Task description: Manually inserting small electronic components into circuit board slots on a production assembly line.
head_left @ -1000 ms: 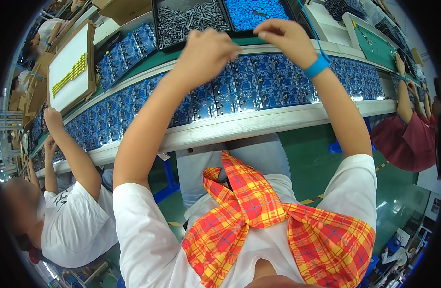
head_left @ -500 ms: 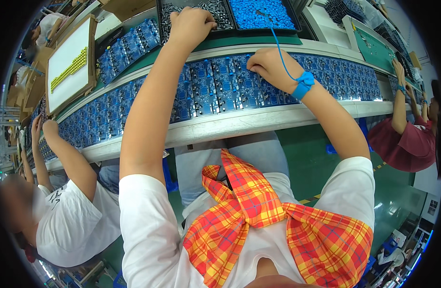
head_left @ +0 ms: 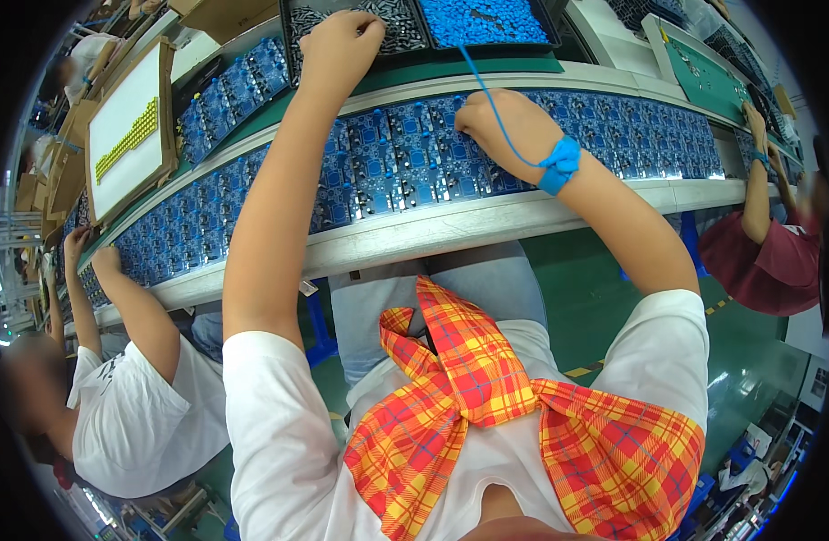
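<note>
My left hand (head_left: pixel 342 47) is at the near left part of a black tray (head_left: pixel 289 54) of small black cylindrical parts (head_left: pixel 401 25). Its fingers are curled, and their tips are partly hidden, so I cannot make out what they hold. Low over a long row of blue circuit boards (head_left: pixel 378 167) is my right hand (head_left: pixel 506 126), fingers pinched together at a board. Anything between those fingertips is hidden. A blue wrist strap (head_left: pixel 559 166) circles my right wrist, its cord rising toward a second tray of small blue parts (head_left: pixel 513 20).
The boards lie along a pale metal rail (head_left: pixel 432 224). More blue boards (head_left: pixel 238 99) rest behind, left, beside a white panel with yellow parts (head_left: pixel 126 140). Co-workers sit left (head_left: pixel 144 424) and right (head_left: pixel 761 261); a green board (head_left: pixel 703 86) is at far right.
The whole view has shifted slightly, with the trays now further left in it. My right hand stays pinched over the boards; my left hand remains at the black parts.
</note>
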`<state>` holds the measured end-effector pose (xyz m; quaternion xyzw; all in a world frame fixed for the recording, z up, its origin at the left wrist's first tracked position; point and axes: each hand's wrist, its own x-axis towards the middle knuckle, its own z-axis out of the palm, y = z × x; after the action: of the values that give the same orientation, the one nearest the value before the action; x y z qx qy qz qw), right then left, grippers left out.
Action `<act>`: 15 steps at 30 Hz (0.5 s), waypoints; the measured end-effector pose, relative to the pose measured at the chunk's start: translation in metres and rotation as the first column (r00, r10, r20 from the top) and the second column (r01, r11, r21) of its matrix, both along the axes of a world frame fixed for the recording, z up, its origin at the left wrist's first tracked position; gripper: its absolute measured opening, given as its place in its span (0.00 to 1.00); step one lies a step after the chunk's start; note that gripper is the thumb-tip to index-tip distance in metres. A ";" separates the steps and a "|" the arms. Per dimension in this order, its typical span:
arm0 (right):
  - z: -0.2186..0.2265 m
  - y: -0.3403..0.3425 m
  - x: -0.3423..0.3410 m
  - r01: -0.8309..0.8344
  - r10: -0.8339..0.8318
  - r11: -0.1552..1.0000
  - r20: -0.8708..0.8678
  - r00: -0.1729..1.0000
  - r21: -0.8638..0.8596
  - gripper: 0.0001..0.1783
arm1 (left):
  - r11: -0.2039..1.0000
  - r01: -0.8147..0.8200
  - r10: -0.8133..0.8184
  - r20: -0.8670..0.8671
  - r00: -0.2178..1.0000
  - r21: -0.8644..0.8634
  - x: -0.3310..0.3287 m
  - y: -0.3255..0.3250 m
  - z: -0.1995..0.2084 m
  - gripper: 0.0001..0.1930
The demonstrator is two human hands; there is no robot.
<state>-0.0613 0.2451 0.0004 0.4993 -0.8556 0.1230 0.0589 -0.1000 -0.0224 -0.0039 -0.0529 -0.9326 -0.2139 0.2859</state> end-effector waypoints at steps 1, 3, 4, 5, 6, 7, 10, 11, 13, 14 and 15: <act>-0.001 0.003 0.001 -0.027 0.028 1.000 -0.066 0.997 0.007 0.08 | 0.999 0.040 -0.040 0.002 0.999 0.019 0.006 0.007 0.004 0.14; 0.009 0.005 0.006 0.014 -0.015 1.000 0.046 0.999 0.026 0.10 | 0.996 0.080 -0.080 0.006 0.997 0.032 0.026 0.016 0.013 0.14; 0.018 0.005 0.006 0.052 -0.059 0.997 0.157 0.986 0.053 0.11 | 0.971 0.183 -0.193 0.050 0.980 0.150 0.037 0.020 0.014 0.13; 0.026 0.006 0.005 0.085 -0.104 0.993 0.265 0.959 0.083 0.12 | 0.923 0.274 -0.306 0.083 0.949 0.270 0.049 0.024 0.015 0.12; 0.033 0.007 -0.002 0.082 -0.098 0.994 0.269 0.958 0.072 0.12 | 0.927 0.271 -0.302 0.088 0.949 0.260 0.066 0.024 0.019 0.12; 0.040 0.012 -0.015 0.095 -0.079 0.995 0.299 0.951 -0.041 0.14 | 0.896 0.243 -0.346 0.243 0.906 0.372 0.080 0.027 0.023 0.12; 0.039 0.022 -0.072 0.167 -0.083 0.932 0.260 0.962 -0.322 0.14 | 0.837 0.145 -0.419 0.447 0.790 0.528 0.109 0.034 0.028 0.11; 0.034 0.022 -0.092 0.177 -0.091 0.928 0.262 0.961 -0.327 0.14 | 0.806 0.103 -0.452 0.494 0.743 0.583 0.113 0.038 0.028 0.10; 0.021 0.016 -0.121 0.345 -0.256 0.875 0.280 0.925 -0.341 0.12 | 0.778 0.052 -0.482 0.542 0.688 0.626 0.115 0.041 0.028 0.10; 0.017 0.008 -0.121 0.347 -0.255 0.871 0.285 0.924 -0.347 0.12 | 0.784 0.047 -0.476 0.550 0.686 0.619 0.116 0.042 0.028 0.10; 0.012 -0.001 -0.122 0.342 -0.286 0.892 0.218 0.933 -0.296 0.12 | 0.789 0.044 -0.472 0.558 0.682 0.613 0.116 0.044 0.027 0.09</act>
<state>-0.1832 0.2446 0.0124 0.3251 -0.8944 0.2944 0.0879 0.0161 0.0217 0.0231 -0.0225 -0.8478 -0.5178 -0.1127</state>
